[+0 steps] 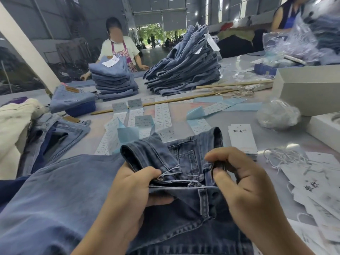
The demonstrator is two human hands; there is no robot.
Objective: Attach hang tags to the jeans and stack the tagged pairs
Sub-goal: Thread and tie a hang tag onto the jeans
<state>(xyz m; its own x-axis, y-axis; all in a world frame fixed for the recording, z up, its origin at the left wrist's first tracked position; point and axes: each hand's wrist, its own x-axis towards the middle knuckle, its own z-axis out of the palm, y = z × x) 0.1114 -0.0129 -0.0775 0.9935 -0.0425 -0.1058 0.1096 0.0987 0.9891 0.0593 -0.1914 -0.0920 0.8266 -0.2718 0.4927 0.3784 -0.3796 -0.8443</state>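
table (276, 137) holds white hang tags (242, 139) printed with chinese characters.

A garment factory hall: stacked jeans (182, 70), label sheets (161, 115), workers at long tables (239, 63).

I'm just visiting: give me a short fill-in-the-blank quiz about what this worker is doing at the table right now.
1. Both hands, left hand and right hand, grip a pair of dark ____.
2. The stack of white hang tags lies to the ____ of them.
3. The tangle of white strings lies on the ____.

Missing words: jeans; right; table
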